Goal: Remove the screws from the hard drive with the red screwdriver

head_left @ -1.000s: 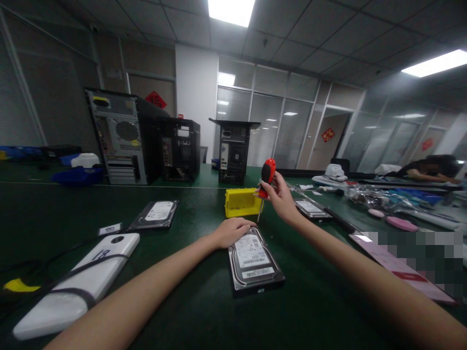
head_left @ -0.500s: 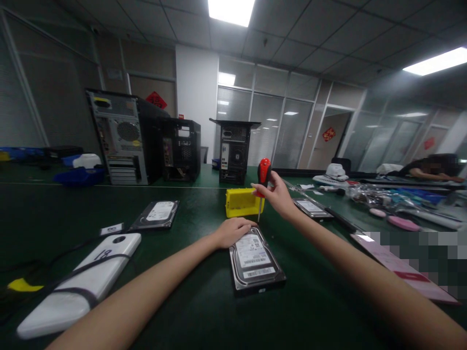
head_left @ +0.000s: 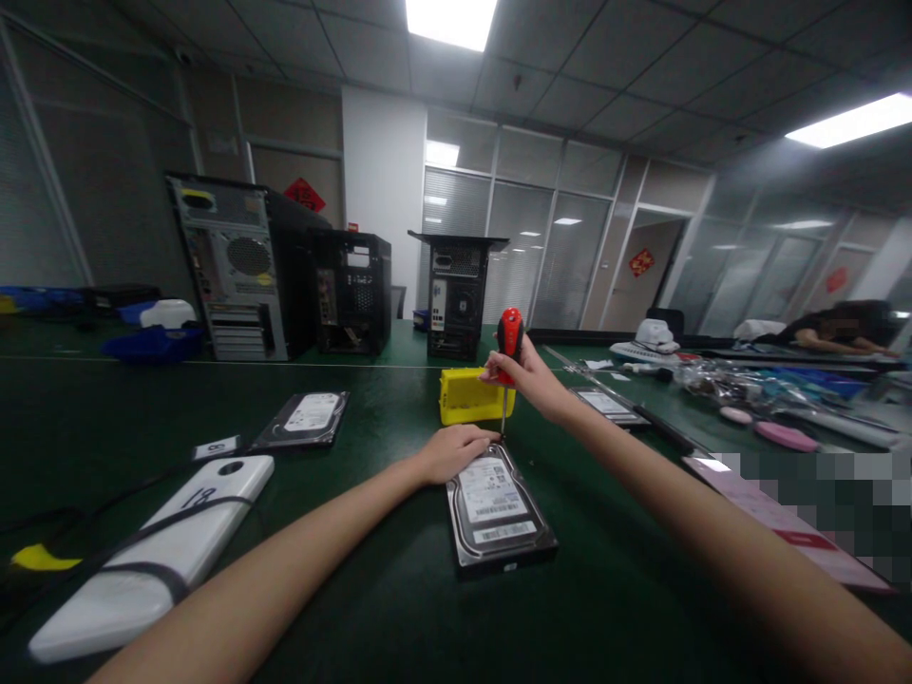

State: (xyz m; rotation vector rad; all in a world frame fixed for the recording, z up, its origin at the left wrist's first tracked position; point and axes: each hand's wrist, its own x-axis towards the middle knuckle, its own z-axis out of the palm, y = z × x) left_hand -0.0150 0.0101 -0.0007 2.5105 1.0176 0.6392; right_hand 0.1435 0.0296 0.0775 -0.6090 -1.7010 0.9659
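Note:
A hard drive [head_left: 493,513] lies label up on the green table in front of me. My left hand [head_left: 456,451] grips its far left corner, fingers laid together over the far edge. Above that far end, my right hand [head_left: 523,370] is closed around the red and black handle of a screwdriver [head_left: 511,332]. The screwdriver stands nearly upright, its shaft pointing down to the drive's far right corner, close to my left fingertips. Whether the tip sits in a screw is too small to tell. Just behind stands a yellow plastic tray [head_left: 463,397] on its side.
A second hard drive [head_left: 306,418] lies left, another drive [head_left: 607,406] right. A white case marked 18 [head_left: 163,551] with black cable is near left. Computer towers [head_left: 246,266] stand behind. Right are a pink sheet [head_left: 784,522], bagged items [head_left: 727,370] and a person [head_left: 833,328] farther off.
My right hand and the screwdriver handle have shifted slightly left, and the screwdriver stands a little more upright. The left hand and the hard drive have stayed in place.

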